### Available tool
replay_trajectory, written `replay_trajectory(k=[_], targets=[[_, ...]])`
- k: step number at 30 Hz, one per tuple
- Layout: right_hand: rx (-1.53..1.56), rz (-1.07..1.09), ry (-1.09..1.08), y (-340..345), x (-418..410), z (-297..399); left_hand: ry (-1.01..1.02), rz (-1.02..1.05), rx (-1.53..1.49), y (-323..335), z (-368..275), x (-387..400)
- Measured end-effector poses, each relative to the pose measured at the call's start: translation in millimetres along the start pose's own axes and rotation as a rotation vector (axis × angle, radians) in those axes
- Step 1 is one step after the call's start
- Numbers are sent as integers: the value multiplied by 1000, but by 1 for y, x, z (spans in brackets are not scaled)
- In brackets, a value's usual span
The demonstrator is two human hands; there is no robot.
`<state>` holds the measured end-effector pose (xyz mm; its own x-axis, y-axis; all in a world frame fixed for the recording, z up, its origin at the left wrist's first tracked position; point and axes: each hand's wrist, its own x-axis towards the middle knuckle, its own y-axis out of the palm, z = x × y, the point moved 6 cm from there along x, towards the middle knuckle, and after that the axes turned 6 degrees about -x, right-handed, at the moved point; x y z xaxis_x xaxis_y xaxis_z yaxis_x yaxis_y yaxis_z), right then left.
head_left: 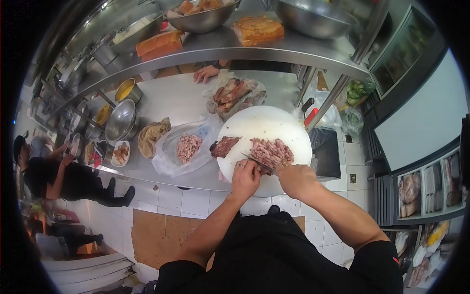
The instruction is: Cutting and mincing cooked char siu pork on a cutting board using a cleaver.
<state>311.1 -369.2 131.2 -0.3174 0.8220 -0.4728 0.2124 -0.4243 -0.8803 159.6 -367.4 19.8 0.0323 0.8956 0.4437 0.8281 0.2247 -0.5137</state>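
Note:
A round white cutting board (264, 123) lies at the near edge of the steel table. My right hand (298, 180) grips a kitchen knife (257, 160), its blade angled toward the left over the board. Close to the blade, my left hand (245, 180) rests with curled fingers against a piece of meat (265, 170), mostly hidden by the hands and knife. Just beyond the blade lies a heap of meat strips (271, 151). A larger dark-browned chunk of meat (224, 146) sits at the board's left edge.
Diced meat (189, 147) lies on a plastic bag (165, 161) to the left, beside a crumpled cloth (154, 136). Bagged browned meat (235, 93) sits behind the board. Another person's hand (206, 73) rests on the far table edge. A steel shelf (220, 55) crosses above.

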Motion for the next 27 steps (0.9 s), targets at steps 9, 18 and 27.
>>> replay_trajectory(k=[9,18,27], targets=[[-9,-30,-43,-7,0,1,-9,-9,-1,-3,2,-1],[-20,-55,-118,-15,7,-1,-11,-64,-74,-7,5,-7],[-42,-32,-141,-3,25,-9,67,-31,-44,1,1,-6]])
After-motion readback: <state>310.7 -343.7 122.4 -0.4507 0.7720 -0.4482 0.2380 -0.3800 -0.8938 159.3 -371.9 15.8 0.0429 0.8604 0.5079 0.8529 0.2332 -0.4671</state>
